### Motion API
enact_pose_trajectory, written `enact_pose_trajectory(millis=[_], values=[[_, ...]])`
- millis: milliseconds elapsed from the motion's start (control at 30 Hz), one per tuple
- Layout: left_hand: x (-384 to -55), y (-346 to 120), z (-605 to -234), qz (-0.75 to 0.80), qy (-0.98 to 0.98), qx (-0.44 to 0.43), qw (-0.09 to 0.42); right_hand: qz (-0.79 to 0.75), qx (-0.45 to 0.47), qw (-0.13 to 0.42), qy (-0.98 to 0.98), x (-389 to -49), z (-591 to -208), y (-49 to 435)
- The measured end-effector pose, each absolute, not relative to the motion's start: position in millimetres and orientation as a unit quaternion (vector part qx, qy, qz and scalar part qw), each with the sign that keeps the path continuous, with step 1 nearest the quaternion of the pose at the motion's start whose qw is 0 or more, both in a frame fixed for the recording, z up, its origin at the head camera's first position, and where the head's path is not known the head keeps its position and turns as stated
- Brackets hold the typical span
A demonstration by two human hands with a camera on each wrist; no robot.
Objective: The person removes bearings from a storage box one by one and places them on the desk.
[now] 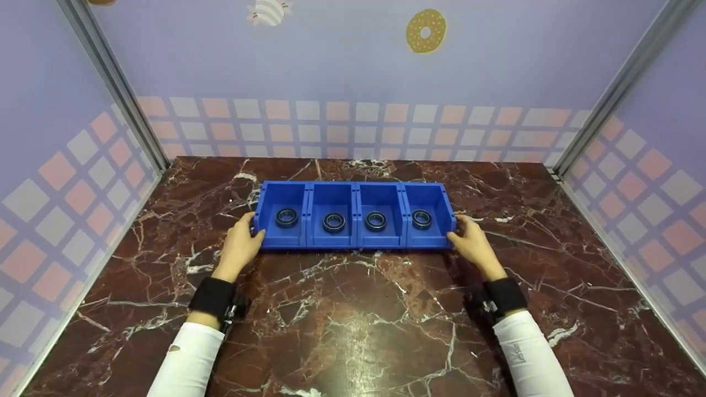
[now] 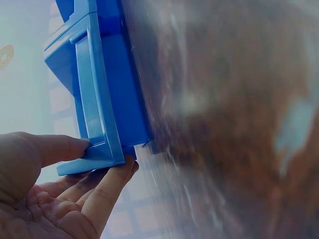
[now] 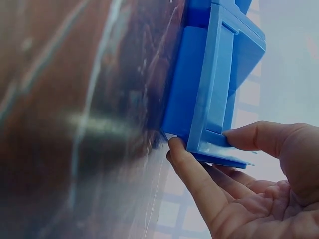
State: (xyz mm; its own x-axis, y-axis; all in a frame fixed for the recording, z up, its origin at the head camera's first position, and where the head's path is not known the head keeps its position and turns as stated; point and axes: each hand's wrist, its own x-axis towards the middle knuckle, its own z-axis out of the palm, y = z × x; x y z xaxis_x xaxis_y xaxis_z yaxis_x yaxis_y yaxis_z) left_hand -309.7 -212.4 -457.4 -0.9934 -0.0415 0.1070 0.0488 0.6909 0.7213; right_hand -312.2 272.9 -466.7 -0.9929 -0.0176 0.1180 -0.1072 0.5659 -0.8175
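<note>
Several blue plastic storage bins stand joined side by side in one row on the dark red marbled tabletop. Each bin contains one black-edged ring bearing, from the leftmost bearing to the rightmost bearing. My left hand grips the row's left end; in the left wrist view its thumb presses the bin's wall from inside and its fingers lie outside and beneath. At the right end, my right hand holds the outer wall the same way, thumb inside. The bearings are out of sight in both wrist views.
The marbled tabletop extends all round the bins. Behind it rises a lilac back panel with pink and white squares, and similar panels flank both sides. Metal posts stand at the back corners. Black straps with cameras circle both wrists.
</note>
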Motion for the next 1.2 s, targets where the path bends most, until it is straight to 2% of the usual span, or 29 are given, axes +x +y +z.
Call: enact_pose_trajectory(millis=[533, 1200], values=[[-300, -200, -459, -0.402, -0.912, -0.026, 0.077, 0.446, 0.034, 0.031, -0.894, -297, -461, 290], [-289, -190, -459, -0.394, -0.917, -0.023, 0.055, 0.426, 0.031, -0.006, -0.904, -286, -455, 303]])
